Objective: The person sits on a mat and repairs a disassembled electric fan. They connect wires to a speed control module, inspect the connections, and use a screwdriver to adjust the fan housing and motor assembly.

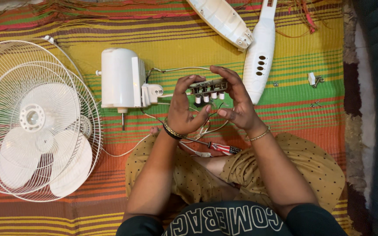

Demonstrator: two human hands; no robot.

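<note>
one motor housing [120, 78], one fan blade [40, 140], two wire grilles [5, 65], two white casing halves [259, 52], one screwdriver [217, 147].

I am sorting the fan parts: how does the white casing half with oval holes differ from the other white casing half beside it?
The casing half with oval holes shows its smooth outer face; the other casing half shows its hollow inside. The first lies nearly straight up the mat, the second slants. Both are white, long and plastic-looking.

We see a striped woven mat [311, 57] bearing a white fan motor housing [120, 78], wire fan grilles with blades [36, 120], two white casing pieces [259, 52], a screwdriver [217, 147] and small screws [316, 104].
</note>
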